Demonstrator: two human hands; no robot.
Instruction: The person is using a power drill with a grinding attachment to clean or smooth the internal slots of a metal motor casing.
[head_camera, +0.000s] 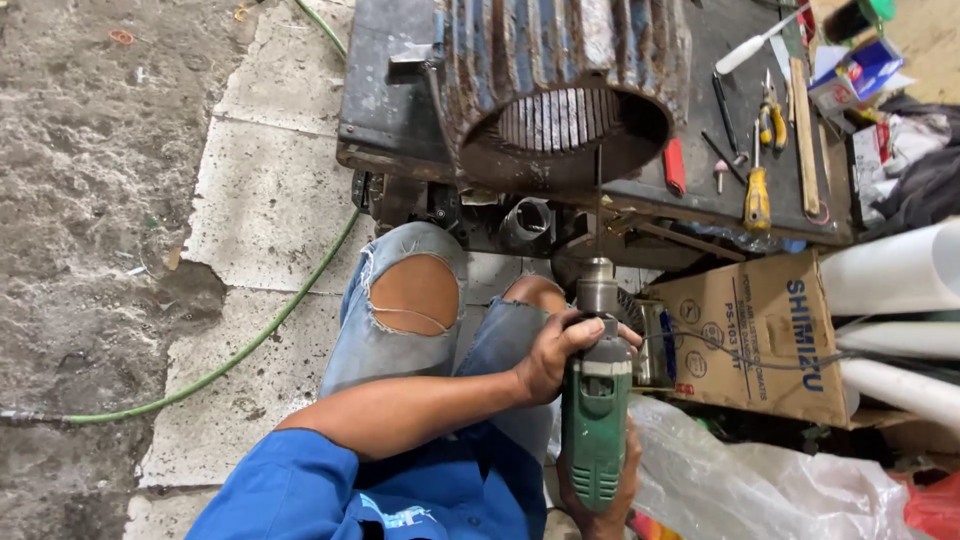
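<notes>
Green drill upright, left grip wrapping its top, right grip clasping its base

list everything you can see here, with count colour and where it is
electric drill: 1, green and grey, bottom centre, bit pointing up at the motor housing
motor housing: 1, rusty with blue traces, ribbed, on the workbench, top centre
workbench: 1, dark metal, top
screwdriver: 1, yellow handle, bench right
pliers: 1, yellow-green handles, bench right
cardboard box: 1, brown, right of the drill
hose: 1, green, across the floor at left
pipes: 3, white, right edge
plastic bag: 1, clear, bottom right
left hand: grip on the drill's upper body
right hand: grip on the drill's handle, from below
</notes>
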